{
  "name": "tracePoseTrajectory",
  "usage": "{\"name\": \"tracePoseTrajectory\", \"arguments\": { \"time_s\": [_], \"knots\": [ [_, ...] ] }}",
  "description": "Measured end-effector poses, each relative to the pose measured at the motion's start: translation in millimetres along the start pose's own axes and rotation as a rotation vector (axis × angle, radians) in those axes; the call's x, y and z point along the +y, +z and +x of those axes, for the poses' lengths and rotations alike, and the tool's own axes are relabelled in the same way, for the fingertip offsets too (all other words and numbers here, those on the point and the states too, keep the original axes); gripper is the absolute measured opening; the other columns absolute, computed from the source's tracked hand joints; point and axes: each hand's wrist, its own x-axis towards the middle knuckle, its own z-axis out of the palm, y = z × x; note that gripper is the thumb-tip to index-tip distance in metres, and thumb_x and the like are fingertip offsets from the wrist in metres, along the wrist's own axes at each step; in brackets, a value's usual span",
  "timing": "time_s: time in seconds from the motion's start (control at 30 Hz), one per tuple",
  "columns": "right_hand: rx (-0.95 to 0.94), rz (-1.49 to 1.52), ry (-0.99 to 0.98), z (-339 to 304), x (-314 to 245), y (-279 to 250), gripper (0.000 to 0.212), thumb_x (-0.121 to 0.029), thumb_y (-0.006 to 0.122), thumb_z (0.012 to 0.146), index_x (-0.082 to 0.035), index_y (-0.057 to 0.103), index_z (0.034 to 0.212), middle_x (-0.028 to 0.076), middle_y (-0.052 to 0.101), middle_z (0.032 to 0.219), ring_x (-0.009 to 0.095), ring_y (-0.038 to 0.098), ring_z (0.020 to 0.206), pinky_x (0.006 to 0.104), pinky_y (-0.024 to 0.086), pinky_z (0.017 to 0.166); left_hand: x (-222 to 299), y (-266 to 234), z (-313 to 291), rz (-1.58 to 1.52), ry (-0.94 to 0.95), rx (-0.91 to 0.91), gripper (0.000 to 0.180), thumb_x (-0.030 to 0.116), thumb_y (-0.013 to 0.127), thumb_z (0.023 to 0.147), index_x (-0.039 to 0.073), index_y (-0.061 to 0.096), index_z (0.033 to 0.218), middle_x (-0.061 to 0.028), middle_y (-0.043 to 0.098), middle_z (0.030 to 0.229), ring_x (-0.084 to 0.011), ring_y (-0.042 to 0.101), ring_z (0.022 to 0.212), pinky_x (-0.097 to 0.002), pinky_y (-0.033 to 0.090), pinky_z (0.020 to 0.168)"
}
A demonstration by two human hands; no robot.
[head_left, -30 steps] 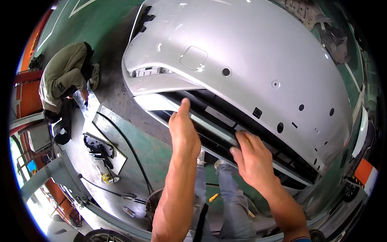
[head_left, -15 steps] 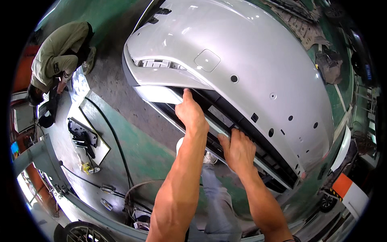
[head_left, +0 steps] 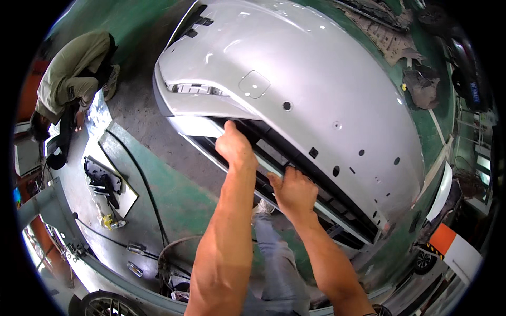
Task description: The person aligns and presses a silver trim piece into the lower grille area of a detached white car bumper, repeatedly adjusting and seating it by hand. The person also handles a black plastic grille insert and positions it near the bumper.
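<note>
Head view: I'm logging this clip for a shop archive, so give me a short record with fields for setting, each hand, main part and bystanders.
setting: workshop, green floor
main part: silver bumper, off the car, with a dark grille along its lower edge
left hand: on the grille's upper edge, grip hidden
right hand: pressed on the grille slats, fingers spread
bystander: person crouched at far left
nearby: cable on floor

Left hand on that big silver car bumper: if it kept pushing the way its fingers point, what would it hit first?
The left hand points up into the silver plastic bumper; it would probably meet the painted panel just above the dark grille opening, though depth is unclear.
</note>
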Motion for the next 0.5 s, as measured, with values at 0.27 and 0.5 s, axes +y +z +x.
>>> {"name": "tracePoseTrajectory", "arguments": {
  "time_s": [0.27,0.5],
  "knots": [
    [0.038,0.127,0.033,-3,1,-6,0.053,-0.055,0.066,0.088,-0.004,0.063,0.078,0.015,0.066,0.073,0.034,0.067,0.065,0.0451,0.054,0.056,-1,-9,-3,-0.150,-0.009,-0.177,0.033,0.018,0.058,0.090,-0.009,0.063,0.109,-0.0118,0.066,0.100,-0.0258,0.064,0.088,-0.0406,0.053,0.079],
    [0.076,0.188,0.009,-5,6,-11,0.053,-0.054,0.064,0.090,-0.002,0.064,0.082,0.016,0.067,0.074,0.034,0.068,0.065,0.0445,0.055,0.056,-1,-28,18,-0.414,-0.095,-0.544,0.050,0.037,0.059,0.094,0.004,0.056,0.131,-0.0147,0.063,0.126,-0.0348,0.061,0.114,-0.0500,0.044,0.104]
  ]
}}
